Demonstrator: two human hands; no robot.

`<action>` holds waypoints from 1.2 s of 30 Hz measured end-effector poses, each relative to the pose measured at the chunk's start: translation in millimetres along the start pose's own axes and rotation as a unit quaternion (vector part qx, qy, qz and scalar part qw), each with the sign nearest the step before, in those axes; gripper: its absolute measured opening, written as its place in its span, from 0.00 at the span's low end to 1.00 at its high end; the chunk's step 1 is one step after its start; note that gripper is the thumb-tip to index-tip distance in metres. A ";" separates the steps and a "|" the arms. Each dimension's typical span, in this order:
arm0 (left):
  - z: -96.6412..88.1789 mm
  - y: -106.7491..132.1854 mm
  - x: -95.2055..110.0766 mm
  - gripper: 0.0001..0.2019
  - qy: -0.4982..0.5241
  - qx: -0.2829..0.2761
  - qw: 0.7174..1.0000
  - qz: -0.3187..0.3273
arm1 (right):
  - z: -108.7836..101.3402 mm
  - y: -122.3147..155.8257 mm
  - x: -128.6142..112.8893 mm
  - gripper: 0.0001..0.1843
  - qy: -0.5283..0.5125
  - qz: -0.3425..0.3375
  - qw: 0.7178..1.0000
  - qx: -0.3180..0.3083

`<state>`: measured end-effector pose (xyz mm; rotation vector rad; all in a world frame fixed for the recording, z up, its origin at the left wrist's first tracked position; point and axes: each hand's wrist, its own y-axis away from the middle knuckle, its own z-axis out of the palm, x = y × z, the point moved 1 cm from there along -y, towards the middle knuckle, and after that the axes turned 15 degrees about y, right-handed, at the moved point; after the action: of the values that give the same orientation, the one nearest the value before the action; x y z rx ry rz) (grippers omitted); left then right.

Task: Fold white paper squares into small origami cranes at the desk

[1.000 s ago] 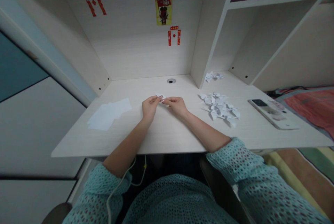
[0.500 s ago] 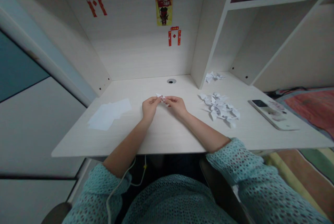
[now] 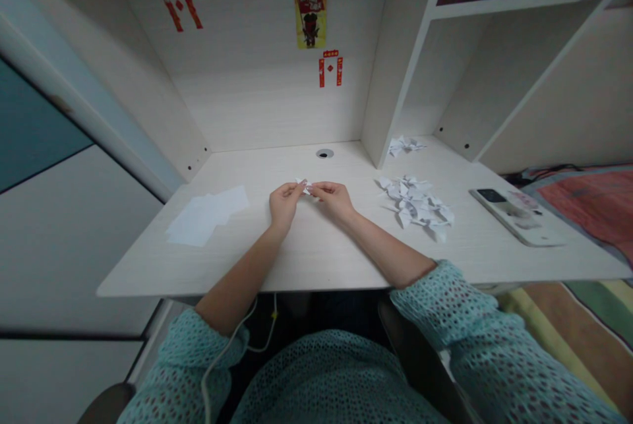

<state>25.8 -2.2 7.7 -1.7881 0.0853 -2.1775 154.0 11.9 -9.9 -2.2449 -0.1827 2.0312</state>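
Note:
Over the middle of the desk, a small folded piece of white paper (image 3: 307,190) is pinched between my two hands. My left hand (image 3: 284,204) grips its left side with thumb and fingertips. From the right, my right hand (image 3: 334,198) pinches the same piece, the fingertips of both hands almost meeting. Most of the paper is hidden behind the fingers, so its folded shape is unclear. Left of my hands lie flat white paper sheets (image 3: 205,216), overlapping one another. To the right is a loose pile of small folded white paper pieces (image 3: 418,203).
More folded pieces (image 3: 405,146) lie behind, by the upright divider (image 3: 403,61). A phone (image 3: 517,216) rests at the desk's right. The desk (image 3: 316,259) has a round cable hole (image 3: 325,154) at the back. A white cable (image 3: 222,351) hangs by my left sleeve.
My fingertips have shifted slightly around the folded paper, and less of it shows above them. Both arms stay in nearly the same place.

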 end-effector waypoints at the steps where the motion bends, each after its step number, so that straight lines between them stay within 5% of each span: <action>1: 0.0 -0.1 -0.1 0.15 0.005 -0.001 1.000 -0.004 | -0.3 -0.5 0.7 0.17 0.006 -0.006 1.000 0.005; 7: -0.4 -1.6 -1.5 0.14 0.023 -0.001 1.000 -0.011 | -3.7 0.8 0.0 0.26 0.103 -0.109 0.987 0.056; 11: -0.6 -2.1 -1.7 0.14 0.022 -0.014 1.000 -0.012 | -4.3 2.1 0.6 0.23 0.153 -0.154 0.974 0.058; 36: -4.9 -6.1 -6.9 0.18 0.054 -0.010 0.996 -0.063 | -4.9 10.3 -8.5 0.17 0.172 -0.184 0.965 0.073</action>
<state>20.9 4.7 1.6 -1.7283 0.0194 -2.3707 158.2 0.4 -2.7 -2.2253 -0.3718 1.4029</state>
